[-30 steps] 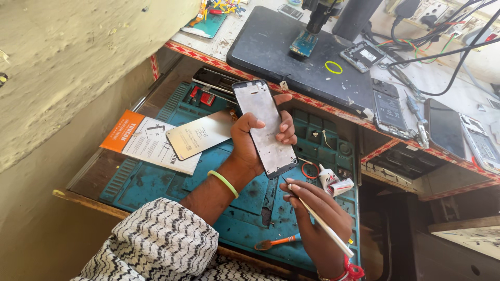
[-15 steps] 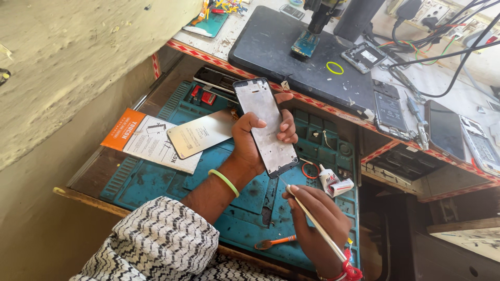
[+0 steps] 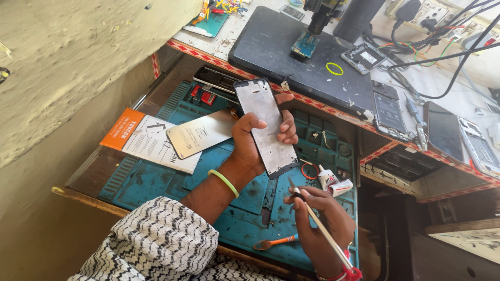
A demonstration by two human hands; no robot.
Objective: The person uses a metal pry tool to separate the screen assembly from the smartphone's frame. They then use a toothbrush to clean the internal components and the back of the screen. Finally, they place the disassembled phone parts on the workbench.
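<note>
So the left hand [image 3: 258, 138] has the phone frame [image 3: 265, 127] clamped from behind, thumb on one long edge and fingertips curled over the other, bare metal side facing up at the camera. The frame's long axis runs from up-left down to lower-right, and its bottom corner points pretty much straight at the right hand [image 3: 320, 218].

That hand sits just below and a bit right of the frame, pinching a thin tool [image 3: 317, 224] closed between thumb and fingers. The tool's dark tip aims up toward the frame's lower end, near it but not touching, while the red-tipped tail trails back past the wrist. So the right hand is the one nearest that bottom edge.

Everything's hovering over the blue-green repair mat [image 3: 156, 179]. Right of the frame's lower end there's a small glue tube [image 3: 329, 181] and a red ring. Left of the frame lies a shiny flat panel [image 3: 200, 134] on an orange-and-white packet [image 3: 143, 138]. Below it, an orange-handled tool [image 3: 276, 242] rests on the mat.
</note>
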